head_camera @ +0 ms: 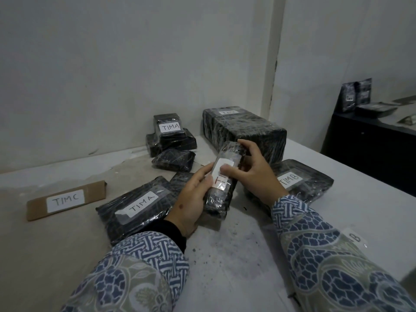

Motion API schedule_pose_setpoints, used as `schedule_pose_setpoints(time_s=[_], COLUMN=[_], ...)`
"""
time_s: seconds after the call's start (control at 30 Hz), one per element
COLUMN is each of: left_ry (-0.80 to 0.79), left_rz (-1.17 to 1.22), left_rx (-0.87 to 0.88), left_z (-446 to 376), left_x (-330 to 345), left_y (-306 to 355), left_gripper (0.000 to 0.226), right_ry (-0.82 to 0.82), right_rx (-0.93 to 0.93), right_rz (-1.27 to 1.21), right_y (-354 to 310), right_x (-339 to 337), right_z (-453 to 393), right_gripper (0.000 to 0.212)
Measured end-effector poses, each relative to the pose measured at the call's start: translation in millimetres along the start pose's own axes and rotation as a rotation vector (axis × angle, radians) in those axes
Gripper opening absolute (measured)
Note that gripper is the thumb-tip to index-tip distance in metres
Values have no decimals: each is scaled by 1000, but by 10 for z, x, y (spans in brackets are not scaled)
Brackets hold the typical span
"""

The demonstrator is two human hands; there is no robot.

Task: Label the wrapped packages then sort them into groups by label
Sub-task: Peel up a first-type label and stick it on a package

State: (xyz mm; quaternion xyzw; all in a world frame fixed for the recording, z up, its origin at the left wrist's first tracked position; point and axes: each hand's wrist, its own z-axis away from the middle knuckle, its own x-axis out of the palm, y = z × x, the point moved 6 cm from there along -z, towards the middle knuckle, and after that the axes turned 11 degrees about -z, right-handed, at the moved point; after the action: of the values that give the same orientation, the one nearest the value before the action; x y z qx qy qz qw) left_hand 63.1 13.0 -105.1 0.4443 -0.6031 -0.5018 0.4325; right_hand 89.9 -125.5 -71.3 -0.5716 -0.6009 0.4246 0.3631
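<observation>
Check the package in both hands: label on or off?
On. A white label sits on the held package, thumbs pressing it; its lettering is partly covered.

Label on held package (221, 174) partly covered by right thumb (227, 170), only "TI" legible, label on large package (228, 112) near table's far edge too small to be read, label scrap (355, 238) at table's right edge cut by sleeve (337, 262), "B" legible

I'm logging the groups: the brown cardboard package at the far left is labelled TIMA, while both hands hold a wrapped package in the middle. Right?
Not quite. In the head view the brown cardboard package reads TIMC, not TIMA. The rest holds: left hand and right hand both hold the wrapped package in the middle.
</observation>
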Motion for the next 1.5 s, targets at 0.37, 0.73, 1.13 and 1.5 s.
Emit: schedule_pose_setpoints(time_s=[0.37,0.73,1.13,1.5], left_ry=[-64,78,7,340], left_rz=[167,-7,-282,-378], left_rx=[-29,-22,95,-3], left_z=[48,42,65,-82], left_x=[48,-21,77,-130], left_y=[41,5,164,200], left_gripper=[25,29,38,20], right_ry=[137,-224,255,286], right_rx=[-60,172,-76,19], right_rz=[0,267,253,808], right_y=[-28,145,-130,-188], right_x=[-125,107,-104,-196], right_z=[-40,20,52,72], right_gripper=[28,133,29,34])
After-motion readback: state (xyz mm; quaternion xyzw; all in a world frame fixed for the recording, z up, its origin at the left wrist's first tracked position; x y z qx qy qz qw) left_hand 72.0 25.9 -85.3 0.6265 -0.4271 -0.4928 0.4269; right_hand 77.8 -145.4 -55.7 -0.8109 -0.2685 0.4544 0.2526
